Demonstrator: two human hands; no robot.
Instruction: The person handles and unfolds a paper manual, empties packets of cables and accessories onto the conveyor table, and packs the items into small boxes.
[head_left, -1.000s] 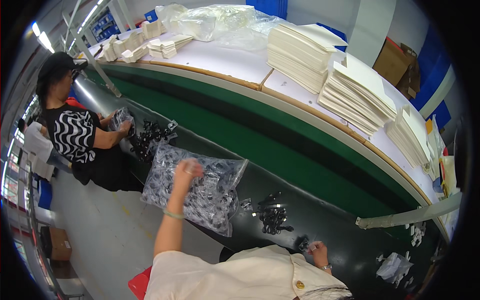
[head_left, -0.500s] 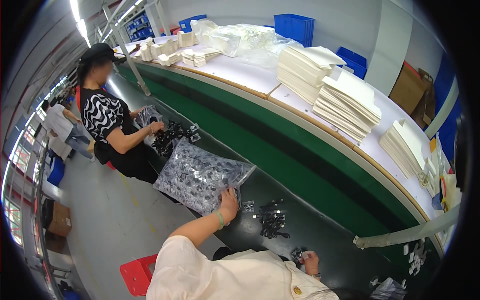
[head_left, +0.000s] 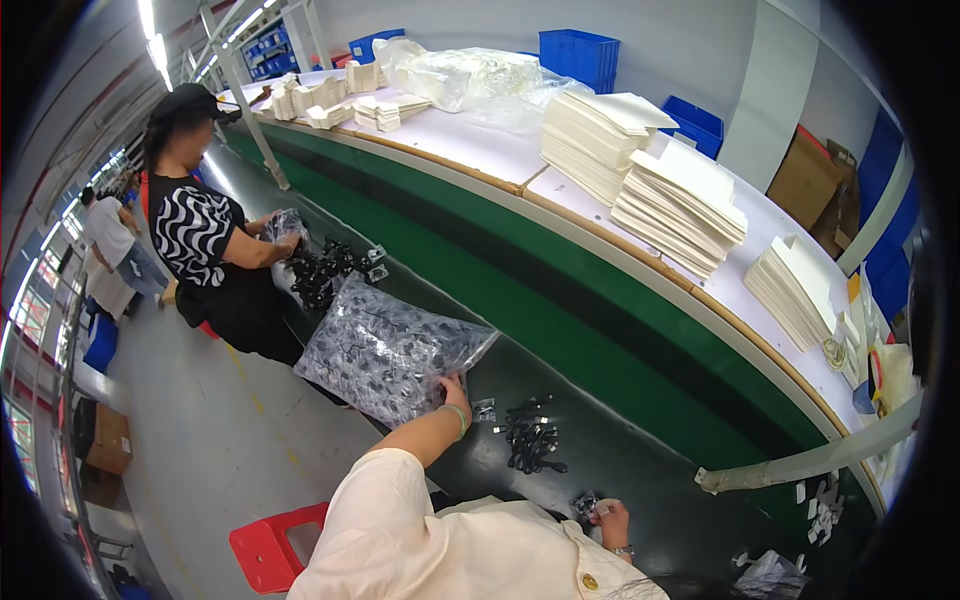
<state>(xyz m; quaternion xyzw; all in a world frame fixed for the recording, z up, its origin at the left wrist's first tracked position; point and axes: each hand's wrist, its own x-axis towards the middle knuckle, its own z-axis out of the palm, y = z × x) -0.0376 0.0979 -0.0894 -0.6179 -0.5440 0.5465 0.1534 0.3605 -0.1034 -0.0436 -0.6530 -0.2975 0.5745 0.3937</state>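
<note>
A large clear plastic bag (head_left: 385,350), stuffed with small packets of dark items, lies on the dark work surface to the left. At its near right corner my left hand (head_left: 455,392) grips the plastic, some fingertips hidden against the bag. Close to my body my right hand (head_left: 612,520) pinches a small clear bag (head_left: 588,503) with something dark in it. Between the hands lies a pile of black cables (head_left: 530,440) with metal plugs. One small clear packet (head_left: 484,409) rests just right of my left hand.
A co-worker (head_left: 200,230) stands at left, hands at a clear bag beside a heap of black cables (head_left: 325,270). Stacks of white card (head_left: 680,215) line the raised shelf. A metal post (head_left: 810,460) crosses at right, near white pieces (head_left: 825,510). A red stool (head_left: 265,555) is behind me.
My left hand has shifted from lying on the bag's side to gripping its corner. The co-worker's hands have drawn back from the cable heap to the clear bag. The view has shifted slightly.
</note>
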